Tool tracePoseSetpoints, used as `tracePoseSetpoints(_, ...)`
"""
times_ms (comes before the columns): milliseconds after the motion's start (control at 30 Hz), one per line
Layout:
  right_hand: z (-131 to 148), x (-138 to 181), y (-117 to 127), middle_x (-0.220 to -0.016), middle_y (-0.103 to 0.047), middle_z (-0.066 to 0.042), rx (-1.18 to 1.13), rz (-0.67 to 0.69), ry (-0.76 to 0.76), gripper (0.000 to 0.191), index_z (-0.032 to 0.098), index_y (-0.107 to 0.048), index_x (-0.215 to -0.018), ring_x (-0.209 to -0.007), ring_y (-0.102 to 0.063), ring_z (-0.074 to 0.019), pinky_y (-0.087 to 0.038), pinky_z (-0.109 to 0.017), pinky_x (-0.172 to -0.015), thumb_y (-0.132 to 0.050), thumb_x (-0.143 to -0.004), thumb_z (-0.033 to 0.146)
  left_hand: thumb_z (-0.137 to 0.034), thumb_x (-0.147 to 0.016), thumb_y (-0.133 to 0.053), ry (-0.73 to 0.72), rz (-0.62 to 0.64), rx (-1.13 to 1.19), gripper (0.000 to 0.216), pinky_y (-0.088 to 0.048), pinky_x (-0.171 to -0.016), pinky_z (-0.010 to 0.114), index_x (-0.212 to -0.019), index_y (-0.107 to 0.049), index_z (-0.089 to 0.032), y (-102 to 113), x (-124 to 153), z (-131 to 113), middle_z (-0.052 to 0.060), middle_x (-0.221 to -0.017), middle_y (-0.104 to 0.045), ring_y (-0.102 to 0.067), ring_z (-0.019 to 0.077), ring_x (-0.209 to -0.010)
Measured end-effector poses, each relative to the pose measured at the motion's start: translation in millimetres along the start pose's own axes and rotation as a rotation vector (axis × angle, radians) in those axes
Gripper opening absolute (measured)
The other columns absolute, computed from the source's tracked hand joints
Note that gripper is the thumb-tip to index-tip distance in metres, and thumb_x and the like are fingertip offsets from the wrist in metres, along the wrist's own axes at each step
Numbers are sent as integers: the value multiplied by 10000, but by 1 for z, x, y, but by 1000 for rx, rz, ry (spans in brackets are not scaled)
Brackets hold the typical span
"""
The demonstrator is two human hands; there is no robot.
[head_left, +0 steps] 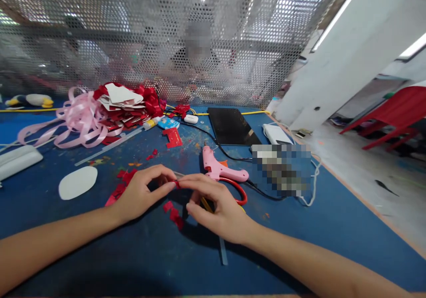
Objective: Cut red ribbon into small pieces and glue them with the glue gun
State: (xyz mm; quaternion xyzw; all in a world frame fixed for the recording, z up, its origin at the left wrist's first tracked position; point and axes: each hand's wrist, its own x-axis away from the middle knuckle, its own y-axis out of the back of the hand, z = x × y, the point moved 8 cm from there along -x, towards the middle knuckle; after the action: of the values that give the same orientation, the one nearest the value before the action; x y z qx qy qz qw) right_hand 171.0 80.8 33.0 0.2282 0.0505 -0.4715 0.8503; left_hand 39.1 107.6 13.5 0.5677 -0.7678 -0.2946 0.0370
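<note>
My left hand point(144, 190) is closed in a pinch on a small red ribbon piece point(177, 184), held a little above the blue table. My right hand point(218, 209) meets it there, its fingers curled and fingertips at the same piece; its thumb sits lower. Below them lie loose red ribbon bits point(173, 216), and more red bits point(125, 183) are partly hidden behind my left hand. Just beyond my right hand rests a pink glue gun point(221, 167), beside a red scissor-like handle point(242, 195). A translucent glue stick point(223, 251) pokes out under my right wrist.
Pink ribbon point(80, 118) and a heap of red ribbon and white card point(121, 98) lie at the back left. A white oval point(78, 182) is at left. A black tablet point(233, 127) and cables lie behind the glue gun. Perforated metal mesh point(149, 36) borders the table; a person sits beyond.
</note>
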Motion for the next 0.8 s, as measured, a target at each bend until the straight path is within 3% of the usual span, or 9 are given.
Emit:
tracePoseSetpoints(133,-2,0,-1,-1086,-572,-73,15,-1,-26,290,198,-584,-1068,-594,-541,-49,-488,-217,-574,-551,-781,167,-350,-859,-515,25,10,-8,204,-449,-649,222,-800,-616,-183,0,0,2,-14,-720,-616,-568,123,-669)
tracePoseSetpoints(267,-11,1,-1,-736,-568,25,-6,-37,-123,266,198,-514,-1050,-553,-530,-65,-446,-198,-524,-561,-788,183,-362,-860,-514,-2,33,-40,220,-447,-657,230,-795,-623,-183,-1,1,-1,-5,-736,-627,-574,135,-688)
tracePoseSetpoints(433,-19,0,-2,-996,-596,-33,-154,-77,-184,211,216,-435,-972,-552,-556,-44,-462,-209,-541,-565,-806,229,-321,-869,-514,-109,70,-95,190,-457,-713,259,-809,-638,-190,-5,5,-12,21,-785,-661,-600,153,-743)
tracePoseSetpoints(800,-27,0,-2,-857,-622,-4,-302,-90,-233,236,212,-427,-977,-539,-579,-62,-464,-207,-528,-562,-836,346,-290,-894,-486,-368,41,-219,203,-480,-706,260,-878,-678,-223,-6,14,-26,28,-797,-706,-636,145,-743)
